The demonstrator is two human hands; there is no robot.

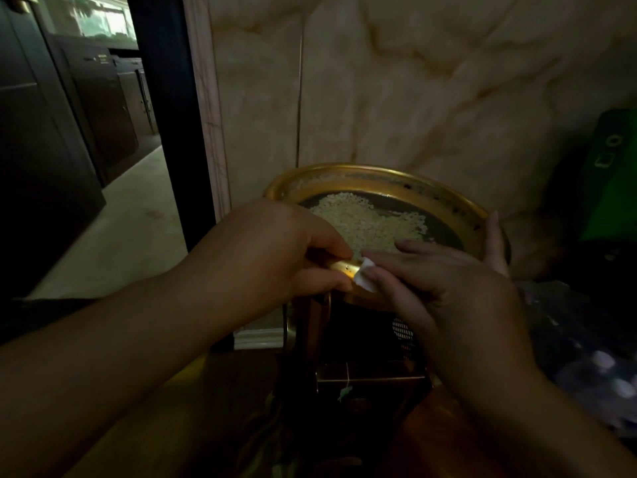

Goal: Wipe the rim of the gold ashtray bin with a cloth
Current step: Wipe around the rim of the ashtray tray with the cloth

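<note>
The gold ashtray bin (375,171) stands against a marble wall, its round top tray holding pale gravel (362,220) on a dark bed. My left hand (272,246) grips the near rim of the tray between thumb and fingers. My right hand (444,288) presses a small white cloth (366,277) on the near rim, just right of the left hand's fingertips. Most of the cloth is hidden under the fingers. The bin's dark body with a perforated panel (401,331) shows below the hands.
A marble wall (431,81) rises right behind the bin. A doorway (113,160) on the left leads to a corridor with dark cabinets. A green object (610,174) stands at the right, with a dark plastic bag (586,339) below it.
</note>
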